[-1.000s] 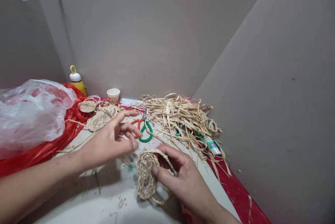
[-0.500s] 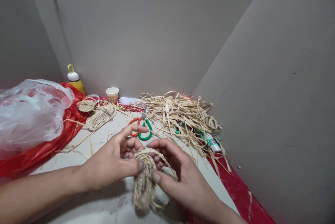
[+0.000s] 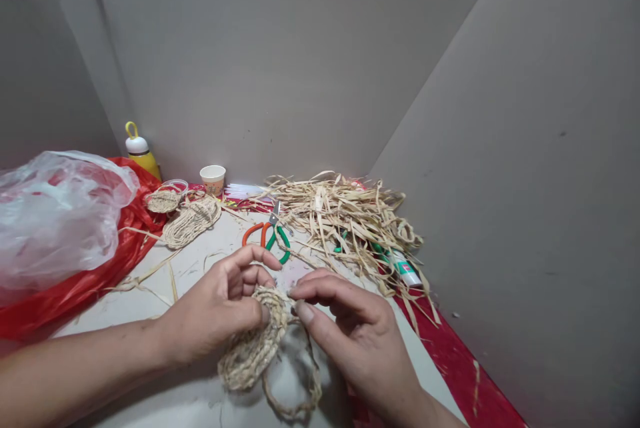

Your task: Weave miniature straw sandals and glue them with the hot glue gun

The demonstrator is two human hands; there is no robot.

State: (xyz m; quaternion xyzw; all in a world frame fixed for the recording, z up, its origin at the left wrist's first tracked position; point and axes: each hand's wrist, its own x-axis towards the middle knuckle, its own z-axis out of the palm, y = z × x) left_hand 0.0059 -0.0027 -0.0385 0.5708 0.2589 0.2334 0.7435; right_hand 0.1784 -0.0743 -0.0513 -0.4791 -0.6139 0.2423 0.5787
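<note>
My left hand grips a coiled straw braid sole, its thumb pressed on top of the oval piece. The sole is tilted, its lower end pointing down and left. At its upper right edge, the thumb and forefinger of my right hand pinch the loose braided cord. From there the cord hangs in a loop below the fingers. Just beyond my hands lie scissors with one orange and one green handle, partly covered by my left fingers.
A heap of dry straw strips lies at the back right, with a white-and-green tube beside it. Another braided sole, a paper cup, a yellow bottle and a plastic bag are to the left.
The braided sole has swung so its lower end points further left. My right fingers have closed into a pinch at its edge, and the cord's loop now hangs lower.
</note>
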